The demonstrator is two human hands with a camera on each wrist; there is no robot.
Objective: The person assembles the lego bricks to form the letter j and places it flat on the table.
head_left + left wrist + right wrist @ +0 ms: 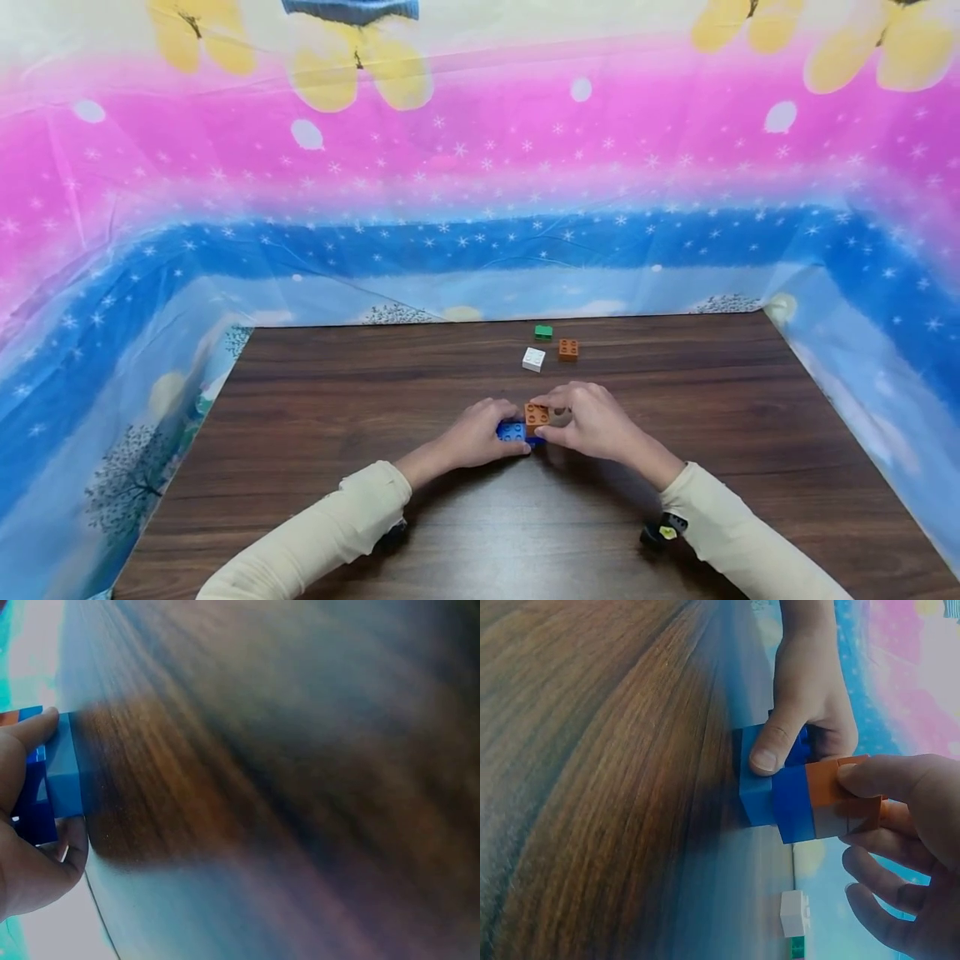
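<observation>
Near the middle of the table, my left hand (471,433) grips a stack of blue bricks, its thumb on the near side and fingers on the far side. A lighter blue brick (758,806) is at the bottom, touching or close to the table. Above it are darker blue bricks (793,804). An orange brick (536,415) with studs on top sits on the right part of the stack. My right hand (600,425) pinches this orange brick between thumb and fingers, while its other fingers curl loosely. The hands partly hide the stack.
Beyond the hands lie a white brick (533,359), another orange brick (568,350) and a green brick (543,332). They rest on the dark wooden table (337,375). A patterned cloth (480,200) rises along its back and sides.
</observation>
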